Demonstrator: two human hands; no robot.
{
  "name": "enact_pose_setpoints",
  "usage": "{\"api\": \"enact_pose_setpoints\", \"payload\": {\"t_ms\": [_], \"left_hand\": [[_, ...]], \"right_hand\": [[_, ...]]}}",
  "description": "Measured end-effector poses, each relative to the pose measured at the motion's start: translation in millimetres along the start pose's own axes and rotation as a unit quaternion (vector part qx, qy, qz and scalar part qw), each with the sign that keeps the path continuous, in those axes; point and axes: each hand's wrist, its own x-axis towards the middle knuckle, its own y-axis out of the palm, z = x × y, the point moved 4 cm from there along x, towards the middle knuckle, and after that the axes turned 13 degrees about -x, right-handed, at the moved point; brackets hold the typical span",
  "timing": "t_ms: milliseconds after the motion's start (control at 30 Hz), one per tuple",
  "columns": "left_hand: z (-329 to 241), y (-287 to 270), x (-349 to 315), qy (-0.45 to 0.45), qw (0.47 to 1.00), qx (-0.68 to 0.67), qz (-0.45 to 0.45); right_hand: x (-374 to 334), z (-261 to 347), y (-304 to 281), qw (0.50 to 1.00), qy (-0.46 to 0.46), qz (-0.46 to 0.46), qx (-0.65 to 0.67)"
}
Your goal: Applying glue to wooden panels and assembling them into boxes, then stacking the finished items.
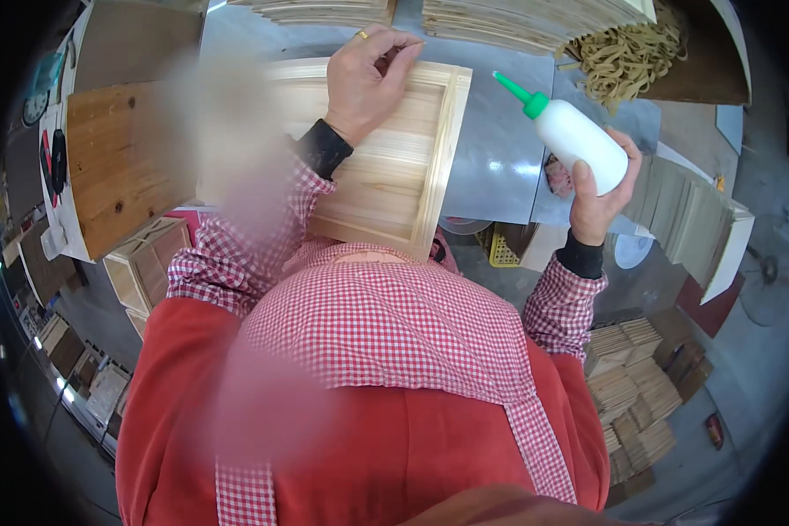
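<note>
A pale wooden tray-like box (451, 131) with a raised rim lies in front of me, its near end close to my checked apron. Over its far rim is my left hand (364, 92), fingers curled in and thumb tip against the forefinger; anything tiny between them is too small to make out. My right hand (600, 206) grips a white squeeze bottle (579, 145) around its lower body, off to the right of the box. The bottle tilts, its green nozzle (517, 92) pointing up and left. A blurred smudge hides the box's left part.
The box lies on a grey metal table (495, 167). Stacked thin boards (517, 22) line its far side, beside a heap of tan bands (636, 57). A brown wooden panel (118, 145) stands left. Wood stacks (636, 386) and a yellow crate (501, 252) sit lower.
</note>
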Motion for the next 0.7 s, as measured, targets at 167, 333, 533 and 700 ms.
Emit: {"api": "enact_pose_setpoints", "payload": {"t_ms": [167,333,533,700], "left_hand": [[3.6,0.7,2.8,0.040,0.998,-0.033,-0.040],[2.8,-0.7,1.4,0.029,0.999,-0.029,-0.028],[1.4,-1.1,0.1,0.013,1.000,-0.014,0.002],[2.2,0.3,3.4,0.045,0.998,-0.028,-0.037]], "right_hand": [[13.2,16.1,17.4,0.996,-0.048,0.060,-0.053],[18.6,18.9,22.7,0.992,-0.067,0.080,-0.065],[24.1,22.4,27.8,0.987,-0.093,0.099,-0.085],[27.5,26.3,27.2,0.981,-0.126,0.096,-0.111]]}}
